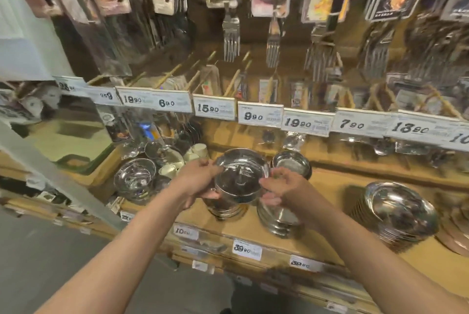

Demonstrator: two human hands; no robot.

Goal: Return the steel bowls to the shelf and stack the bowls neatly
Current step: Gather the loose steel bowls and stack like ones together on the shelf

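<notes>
A stack of shiny steel bowls (239,176) stands on the wooden shelf (253,227) in the middle. My left hand (200,178) grips the top bowl's left rim and my right hand (281,186) grips its right rim. Just under my right hand stands another stack of steel bowls (276,219). Behind it sits a smaller steel bowl stack (291,162). A steel bowl (134,178) stands apart at the left, and a wide stack of shallow steel bowls (401,212) stands at the right.
Price tags (260,114) line the shelf edge above the bowls. Packaged forks (231,39) hang over the shelf. Small cream cups (193,155) and loose steel ware crowd the back left. A green tray (73,156) lies at the far left. Grey floor lies below.
</notes>
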